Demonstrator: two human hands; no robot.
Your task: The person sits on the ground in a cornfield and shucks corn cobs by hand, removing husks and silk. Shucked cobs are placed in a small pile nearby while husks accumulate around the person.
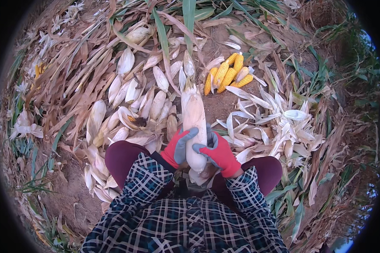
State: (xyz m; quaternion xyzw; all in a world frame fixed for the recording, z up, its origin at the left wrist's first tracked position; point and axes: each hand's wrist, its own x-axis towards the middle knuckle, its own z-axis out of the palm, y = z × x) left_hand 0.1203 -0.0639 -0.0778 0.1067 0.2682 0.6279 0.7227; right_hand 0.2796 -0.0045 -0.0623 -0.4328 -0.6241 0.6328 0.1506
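Note:
Between my knees I hold an ear of corn in its pale husk (pixel 194 110), its leafy tip pointing away from me. My left hand (pixel 180 146), in a red and grey work glove, grips its left side near the thick lower end. From the right, my gloved right hand (pixel 218 151) wraps the same ear, its thumb lying across the husk. The husk covers the ear, so no kernels show on it. Beyond it, to the right, lies a small pile of husked yellow corn cobs (pixel 226 76).
Several unhusked ears (pixel 158 104) lie on the soil to the left. Stripped husks (pixel 288 126) are heaped at the right. Dry corn stalks (pixel 85 66) spread across the far left, and green leaves (pixel 190 19) stick in from the top.

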